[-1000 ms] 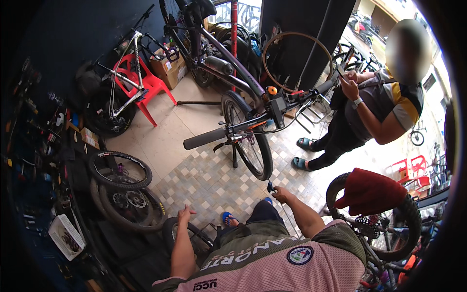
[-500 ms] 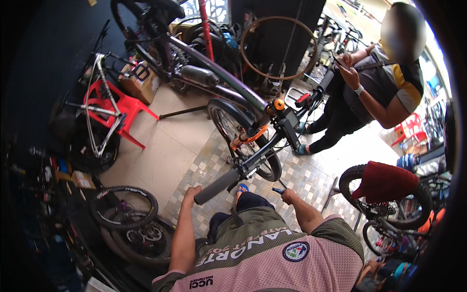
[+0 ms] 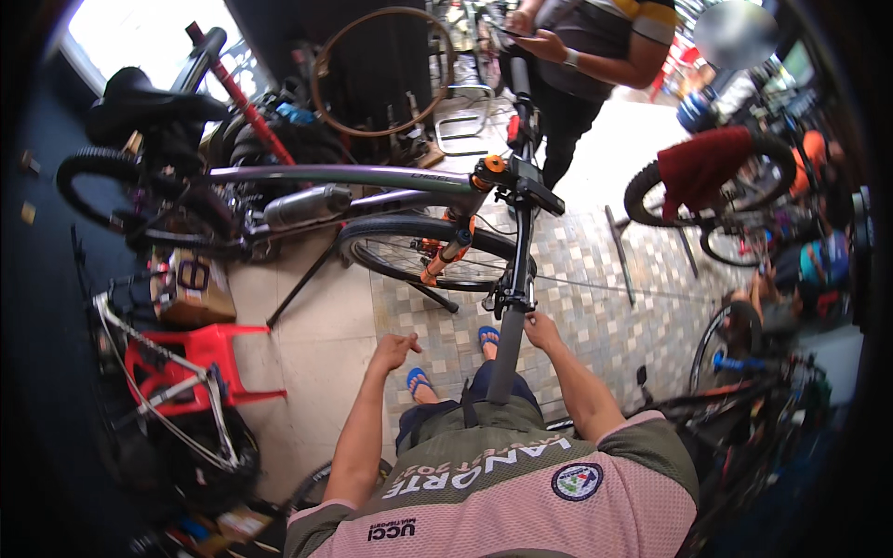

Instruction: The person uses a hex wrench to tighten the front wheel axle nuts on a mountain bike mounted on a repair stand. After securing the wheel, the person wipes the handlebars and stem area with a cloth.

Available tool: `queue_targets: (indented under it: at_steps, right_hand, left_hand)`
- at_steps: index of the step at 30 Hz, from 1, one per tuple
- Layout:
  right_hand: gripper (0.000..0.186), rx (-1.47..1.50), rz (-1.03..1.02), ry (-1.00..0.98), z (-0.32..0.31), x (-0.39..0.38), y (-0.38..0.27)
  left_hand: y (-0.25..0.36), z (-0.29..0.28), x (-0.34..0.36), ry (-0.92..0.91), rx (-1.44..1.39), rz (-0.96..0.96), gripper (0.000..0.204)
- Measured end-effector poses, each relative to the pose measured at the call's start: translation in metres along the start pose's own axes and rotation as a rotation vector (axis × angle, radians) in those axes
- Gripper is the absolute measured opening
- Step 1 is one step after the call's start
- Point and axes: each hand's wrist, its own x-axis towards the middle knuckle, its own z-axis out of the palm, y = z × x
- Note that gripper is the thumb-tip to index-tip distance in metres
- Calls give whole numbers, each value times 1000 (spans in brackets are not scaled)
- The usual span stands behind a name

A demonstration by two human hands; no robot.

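A purple-grey mountain bike (image 3: 353, 177) stands across the view, its handlebar pointing toward me. My left hand (image 3: 394, 352) is in the air left of the black handlebar grip (image 3: 506, 358), fingers loosely bent and apart, nothing visible in them. Just right of the grip's inner end, close to the brake lever clamp (image 3: 512, 296), is my right hand (image 3: 540, 330) with its fingers closed. What it pinches, if anything, is too small to make out. A thin cable (image 3: 619, 285) stretches rightward from the handlebar. Below the bar sits the front wheel (image 3: 372, 244) with an orange fork (image 3: 446, 256).
Another person (image 3: 595, 56) stands beyond the handlebar, holding a phone. On the left are a red plastic stool (image 3: 223, 349), a white frame (image 3: 116, 321) and a cardboard box (image 3: 200, 293). A red cloth (image 3: 702, 172) covers a wheel at right, near a stand leg (image 3: 619, 251).
The view has turned, and the bike now lies more crosswise. My left hand is apart from the grip's end. My right hand has come up beside the handlebar; its blue-handled tool no longer shows.
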Motion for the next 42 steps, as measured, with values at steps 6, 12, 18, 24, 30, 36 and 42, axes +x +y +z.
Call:
queue_targets:
  at_steps: [6, 12, 18, 24, 30, 36, 42]
  right_hand:
    - [40, 108, 186, 78, 59, -139, 38]
    - [43, 103, 387, 141, 122, -231, 87]
    - [43, 155, 576, 301, 135, -311, 78]
    - [40, 192, 863, 469, 167, -374, 19]
    - [42, 137, 826, 247, 254, -389, -87]
    - [40, 313, 771, 318, 265, -344, -167]
    - [44, 344, 858, 378, 245, -351, -191]
  left_hand:
    - [18, 0, -9, -186, 199, -10, 62]
    - [-9, -41, 27, -8, 342, 189, 74]
    - [-56, -177, 127, 358, 22, 41, 61]
    - [-34, -247, 260, 885, 567, 388, 64]
    - [103, -111, 134, 209, 109, 1131, 31]
    - [40, -233, 173, 131, 46, 665, 42]
    - [61, -187, 196, 541, 408, 564, 60]
